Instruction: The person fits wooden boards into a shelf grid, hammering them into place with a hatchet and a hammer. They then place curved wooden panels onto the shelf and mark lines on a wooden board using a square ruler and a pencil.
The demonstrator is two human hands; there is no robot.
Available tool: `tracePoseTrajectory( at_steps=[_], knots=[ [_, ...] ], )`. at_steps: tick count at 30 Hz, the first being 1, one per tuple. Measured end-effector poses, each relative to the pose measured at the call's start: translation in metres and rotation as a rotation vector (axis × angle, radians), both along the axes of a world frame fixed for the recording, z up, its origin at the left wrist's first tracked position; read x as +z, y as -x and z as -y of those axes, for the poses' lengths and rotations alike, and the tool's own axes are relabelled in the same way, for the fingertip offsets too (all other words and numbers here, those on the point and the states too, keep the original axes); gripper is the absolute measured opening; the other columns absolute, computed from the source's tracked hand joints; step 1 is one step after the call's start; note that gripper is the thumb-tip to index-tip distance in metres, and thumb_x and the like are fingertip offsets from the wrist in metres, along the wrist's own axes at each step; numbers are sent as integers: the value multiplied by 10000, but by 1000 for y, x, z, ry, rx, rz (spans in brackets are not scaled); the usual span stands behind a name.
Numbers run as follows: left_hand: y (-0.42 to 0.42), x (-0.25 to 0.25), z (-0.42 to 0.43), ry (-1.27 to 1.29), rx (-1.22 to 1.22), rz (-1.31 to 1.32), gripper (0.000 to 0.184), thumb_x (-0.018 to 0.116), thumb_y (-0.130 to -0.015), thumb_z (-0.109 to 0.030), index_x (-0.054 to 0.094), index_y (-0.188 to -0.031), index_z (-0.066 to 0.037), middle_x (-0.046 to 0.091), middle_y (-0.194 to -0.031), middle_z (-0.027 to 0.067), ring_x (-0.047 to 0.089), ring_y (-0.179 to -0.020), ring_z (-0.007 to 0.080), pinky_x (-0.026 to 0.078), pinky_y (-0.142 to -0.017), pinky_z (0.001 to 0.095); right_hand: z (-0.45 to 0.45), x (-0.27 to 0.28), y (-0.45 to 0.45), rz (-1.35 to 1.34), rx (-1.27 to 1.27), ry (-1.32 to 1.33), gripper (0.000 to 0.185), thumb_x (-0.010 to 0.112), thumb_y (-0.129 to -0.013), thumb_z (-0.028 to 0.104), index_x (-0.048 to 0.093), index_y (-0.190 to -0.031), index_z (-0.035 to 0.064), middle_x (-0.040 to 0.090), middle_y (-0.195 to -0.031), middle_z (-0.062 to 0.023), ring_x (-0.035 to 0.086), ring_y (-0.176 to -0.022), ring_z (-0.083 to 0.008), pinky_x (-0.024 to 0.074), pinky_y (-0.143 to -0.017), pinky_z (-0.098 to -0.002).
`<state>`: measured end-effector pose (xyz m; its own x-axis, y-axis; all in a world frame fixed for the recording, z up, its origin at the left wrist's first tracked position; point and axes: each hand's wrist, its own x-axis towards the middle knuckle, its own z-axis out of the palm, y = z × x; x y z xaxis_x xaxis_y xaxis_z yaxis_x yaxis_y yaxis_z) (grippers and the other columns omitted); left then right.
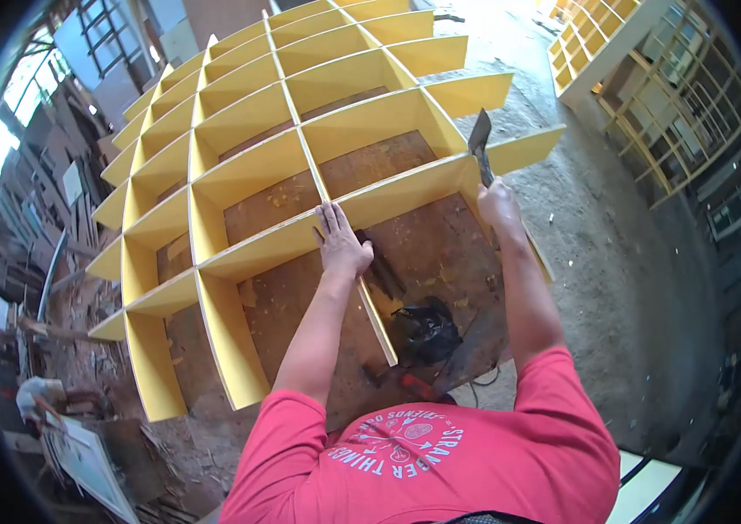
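Observation:
A large yellow lattice (248, 231) of interlocking upright boards, several of them curved, lies on a brown work table. My left hand (342, 243) rests on the top edge near a crossing of two boards, fingers stretched out and holding nothing. At the lattice's right side, my right hand (499, 206) is closed around a hand tool with a flat, dark metal head (480, 135). That head points up and away, close to the outer right crossing. I cannot tell whether it touches the wood.
On the brown table (292, 306) lie a crumpled black plastic bag (425, 330), a dark cylindrical object (381, 265) and a red-handled item (417, 385). Lumber scraps (30, 227) crowd the left. A person (43, 397) is at lower left. Another lattice (593, 39) stands at upper right.

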<state>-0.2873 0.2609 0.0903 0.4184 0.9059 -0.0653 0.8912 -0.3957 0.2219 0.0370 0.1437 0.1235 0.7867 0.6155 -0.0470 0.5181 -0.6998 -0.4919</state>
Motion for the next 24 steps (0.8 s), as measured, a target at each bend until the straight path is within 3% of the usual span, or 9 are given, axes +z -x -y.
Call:
tracePoseTrajectory(
  at_steps=[3,5,7,11,15,18,19,22,24],
  knots=[
    [-3,5,2,-6,14,11,1123,703,-888,-373,67,-1711,51,44,-1813,226,6,-1689,362,98,-1351,583,5,-25,-3,79,54,14,553,611,-1032,287,531,-1426,-93,716,-1200,-343,668,-1230,-496,513,-1101,-536],
    [-3,7,2,-3,39,43,1099,699,-862,-328,104,-1711,37,95,-1806,232,53,-1687,356,121,-1348,587,2,-64,-20,232,169,-297,436,628,-990,249,674,-1270,-83,745,-1112,-297,711,-1113,-460,532,-1072,-531],
    [4,-10,0,-81,40,257,1064,685,-840,-290,155,-1700,46,147,-1788,254,107,-1676,380,137,-1345,590,-2,-89,-38,201,242,-348,368,636,-1003,229,664,-1234,-57,741,-1075,-291,723,-1041,-442,559,-966,-521],
    [11,-2,3,-114,-9,-5,1059,638,-969,-528,129,-1712,31,132,-1803,221,107,-1680,361,101,-1346,598,-8,-130,-75,123,214,-192,234,653,-1030,188,644,-1162,-5,734,-1003,-279,747,-898,-406,614,-754,-501],
    [46,7,32,-9,-96,79,1002,614,-994,-591,236,-1696,17,236,-1777,218,178,-1664,359,106,-1349,572,-3,-58,-32,-23,93,-98,424,692,-1026,197,513,-1295,-78,712,-879,-233,703,-569,-310,569,-492,-444],
    [113,41,64,118,-94,207,928,617,-988,-612,377,-1651,-9,348,-1728,230,244,-1643,372,123,-1346,571,3,-32,8,-123,141,-191,304,710,-1026,203,564,-1126,-43,676,-773,-178,662,-494,-266,527,-447,-418],
    [139,33,72,8,-35,323,846,696,-948,-584,522,-1558,-24,446,-1661,232,318,-1607,369,167,-1329,597,-1,-54,-7,-280,219,-220,256,697,-1030,179,557,-1099,-24,614,-678,-114,600,-434,-219,490,-404,-394],
    [245,53,86,-226,79,495,767,804,-884,-476,617,-1440,18,516,-1573,262,421,-1525,406,260,-1283,585,21,-31,77,-501,269,-361,222,675,-1062,205,570,-1081,10,571,-636,-60,567,-432,-177,460,-399,-347],
    [310,40,95,-320,278,546,822,834,-868,-404,523,-1508,7,456,-1610,280,399,-1523,446,289,-1265,594,30,9,150,-509,317,-346,226,660,-1082,244,581,-1093,32,557,-638,-41,552,-433,-160,456,-401,-333]
  ],
)
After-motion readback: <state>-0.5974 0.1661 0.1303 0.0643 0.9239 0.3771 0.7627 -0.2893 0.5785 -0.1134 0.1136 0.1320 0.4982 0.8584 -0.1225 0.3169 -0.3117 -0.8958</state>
